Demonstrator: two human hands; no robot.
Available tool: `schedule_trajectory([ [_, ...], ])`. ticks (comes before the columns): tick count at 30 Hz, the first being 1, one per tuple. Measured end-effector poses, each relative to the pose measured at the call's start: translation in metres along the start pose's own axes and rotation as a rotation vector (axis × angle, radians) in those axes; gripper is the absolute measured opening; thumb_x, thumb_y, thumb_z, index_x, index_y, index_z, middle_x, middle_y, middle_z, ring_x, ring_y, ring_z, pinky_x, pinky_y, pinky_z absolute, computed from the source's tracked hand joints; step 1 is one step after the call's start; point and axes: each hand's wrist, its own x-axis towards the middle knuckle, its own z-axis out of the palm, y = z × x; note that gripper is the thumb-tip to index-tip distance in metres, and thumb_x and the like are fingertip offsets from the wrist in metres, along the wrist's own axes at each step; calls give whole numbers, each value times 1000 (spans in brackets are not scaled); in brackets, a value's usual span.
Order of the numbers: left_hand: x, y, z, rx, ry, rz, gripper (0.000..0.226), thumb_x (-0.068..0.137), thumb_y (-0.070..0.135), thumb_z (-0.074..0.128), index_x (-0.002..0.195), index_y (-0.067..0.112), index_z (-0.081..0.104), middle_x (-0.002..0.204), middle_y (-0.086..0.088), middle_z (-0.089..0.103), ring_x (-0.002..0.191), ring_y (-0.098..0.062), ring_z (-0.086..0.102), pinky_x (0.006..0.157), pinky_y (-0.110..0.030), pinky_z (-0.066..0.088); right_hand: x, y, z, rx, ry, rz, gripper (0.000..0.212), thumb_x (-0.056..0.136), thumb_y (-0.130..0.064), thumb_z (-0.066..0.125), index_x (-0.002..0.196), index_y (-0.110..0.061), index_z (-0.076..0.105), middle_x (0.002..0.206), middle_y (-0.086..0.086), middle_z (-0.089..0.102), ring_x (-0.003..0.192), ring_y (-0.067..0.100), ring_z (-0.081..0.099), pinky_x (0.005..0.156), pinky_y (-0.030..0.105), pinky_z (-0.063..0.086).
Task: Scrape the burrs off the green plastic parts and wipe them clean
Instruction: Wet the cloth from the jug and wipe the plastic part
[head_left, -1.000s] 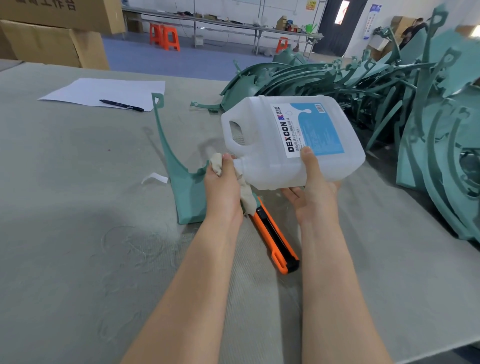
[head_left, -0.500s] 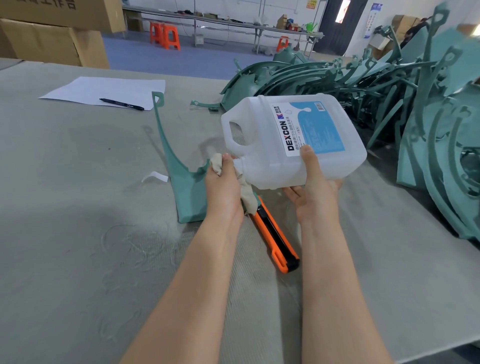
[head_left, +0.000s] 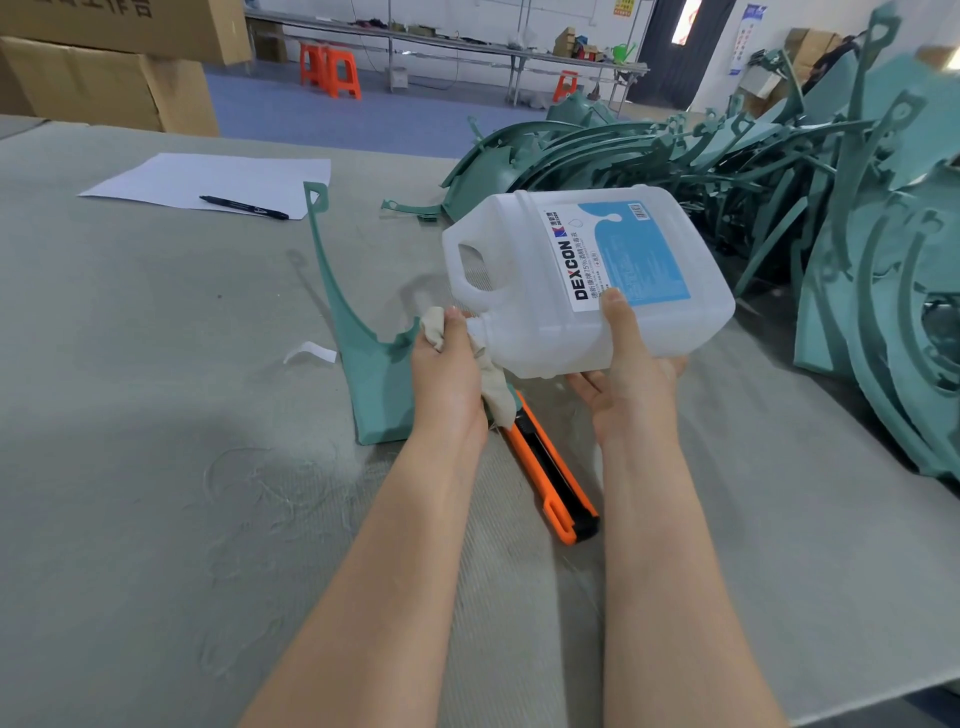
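Note:
A green plastic part (head_left: 371, 379) with a long thin arm lies on the grey table in front of me. My left hand (head_left: 448, 384) holds a beige cloth (head_left: 496, 395) against the mouth of a white DEXCON jug (head_left: 582, 275). My right hand (head_left: 631, 384) grips the jug from below with the thumb on its label and keeps it tipped on its side. An orange and black utility knife (head_left: 550, 478) lies on the table between my forearms.
A big heap of green plastic parts (head_left: 779, 208) fills the right and far side of the table. A white sheet of paper (head_left: 218, 182) with a black pen (head_left: 244, 207) lies far left. A small white scrap (head_left: 310, 352) sits left of the part. Cardboard boxes (head_left: 109, 67) stand beyond.

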Motion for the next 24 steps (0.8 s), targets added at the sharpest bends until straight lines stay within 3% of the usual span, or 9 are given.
schedule_trajectory([
  [9, -1, 0, 0, 3, 18, 16, 24, 101, 22, 45, 78, 16, 52, 65, 6, 55, 42, 8, 54, 44, -9, 41, -1, 0, 0, 2, 5, 6, 83, 79, -24, 80, 140, -24, 24, 121, 3, 64, 104, 25, 68, 69, 45, 61],
  [15, -4, 3, 0, 18, -19, -23, 19, 101, 27, 45, 87, 17, 54, 77, 6, 60, 61, 1, 58, 53, -11, 46, 0, 0, 0, -1, 14, 20, 83, 79, -26, 80, 140, -23, 25, 119, 4, 64, 101, 25, 69, 68, 44, 61],
  [19, -8, 12, 4, -25, -42, -19, 15, 100, 25, 47, 92, 16, 55, 80, 4, 60, 67, -4, 59, 56, -13, 49, 0, -2, -2, -13, 11, 50, 73, 80, -32, 78, 138, -21, 35, 119, 4, 66, 97, 23, 70, 64, 36, 62],
  [24, -17, 25, 16, -82, -77, 27, 26, 101, 19, 46, 75, 17, 48, 60, 12, 55, 49, 5, 53, 51, -11, 43, -1, -6, -2, 80, 32, 89, 74, 79, -36, 79, 138, -17, 39, 119, 8, 66, 96, 25, 71, 57, 32, 59],
])
